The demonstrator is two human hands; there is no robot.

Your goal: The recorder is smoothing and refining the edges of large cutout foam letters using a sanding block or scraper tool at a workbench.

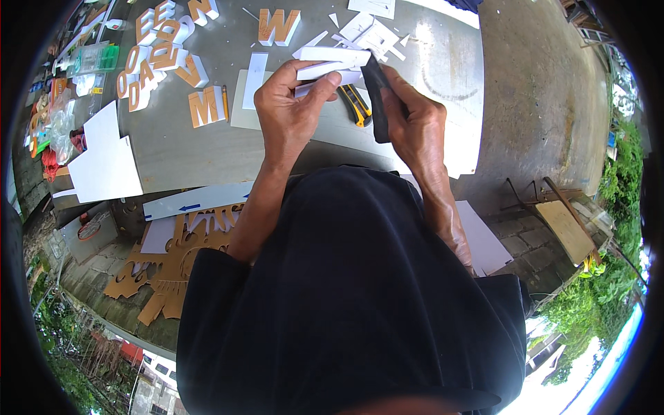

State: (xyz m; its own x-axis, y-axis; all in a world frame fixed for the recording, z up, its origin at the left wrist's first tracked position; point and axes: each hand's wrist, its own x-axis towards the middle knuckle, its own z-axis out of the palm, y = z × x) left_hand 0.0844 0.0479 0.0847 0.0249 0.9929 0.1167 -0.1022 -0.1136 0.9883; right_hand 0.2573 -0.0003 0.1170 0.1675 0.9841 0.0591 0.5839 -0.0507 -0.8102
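Left hand (287, 111) pinches a white forked piece (339, 54) between thumb and fingers, above the worktop (200, 153), inward of its near edge; right hand (418, 121) grips a black strip (377, 90), upper end against the piece's right end. Yellow-and-black utility knife (355, 105) lies beneath, between the hands; tan-faced block letters (166, 57) cluster toward the worktop's left edge.

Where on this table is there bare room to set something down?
The grey tabletop is bare between the lowest block letter, the white sheet and the front edge. Right of the right hand also looks free, though glare blurs it. Crowded: far left, clustered block letters; far middle, white offcuts; between right and left hand, the cutter.
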